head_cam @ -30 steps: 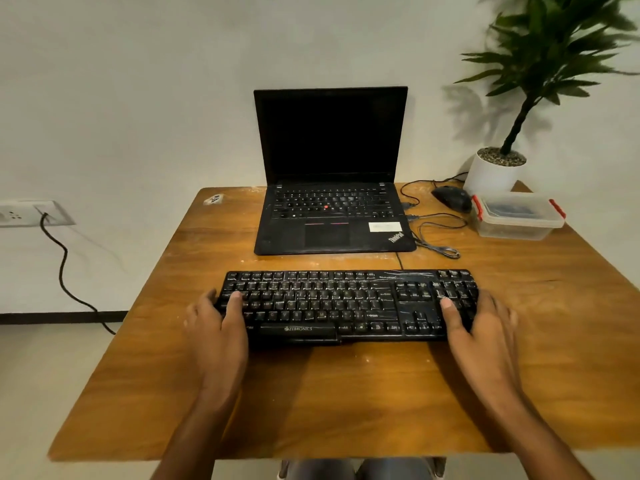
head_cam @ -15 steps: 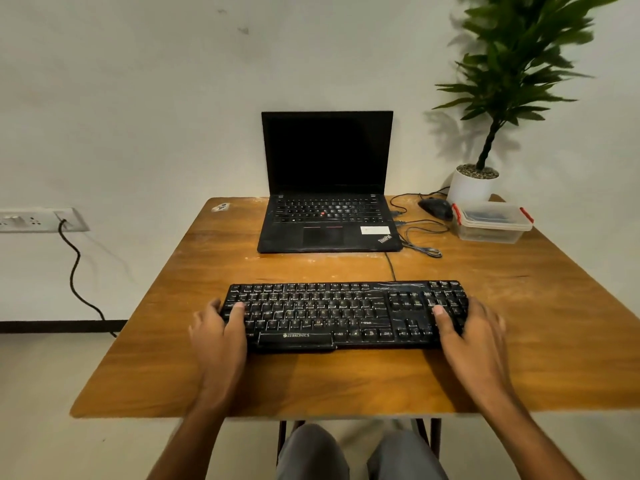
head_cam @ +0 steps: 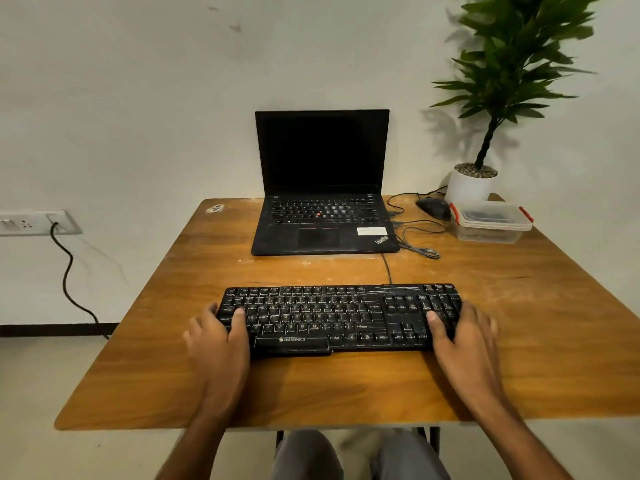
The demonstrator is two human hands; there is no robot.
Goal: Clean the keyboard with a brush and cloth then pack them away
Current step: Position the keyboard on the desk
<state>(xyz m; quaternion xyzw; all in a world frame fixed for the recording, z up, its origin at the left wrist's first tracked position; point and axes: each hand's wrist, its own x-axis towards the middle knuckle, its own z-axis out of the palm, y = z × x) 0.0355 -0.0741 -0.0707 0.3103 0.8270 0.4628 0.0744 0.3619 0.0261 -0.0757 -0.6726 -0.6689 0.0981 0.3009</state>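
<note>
the long black plastic keyboard, lower middle of frame, looked light and stiff. left hand and right hand gripped its ends, thumbs on keys; good hold.

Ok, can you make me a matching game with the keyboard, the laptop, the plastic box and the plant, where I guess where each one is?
Things:
1. keyboard
2. laptop
3. plastic box
4. plant

Places:
A. in a white pot at the table's far right corner
B. between the two hands, near the front
C. in front of the white pot, beside the mouse
D. open at the back of the table, screen dark

Pairs: 1-B, 2-D, 3-C, 4-A
</note>
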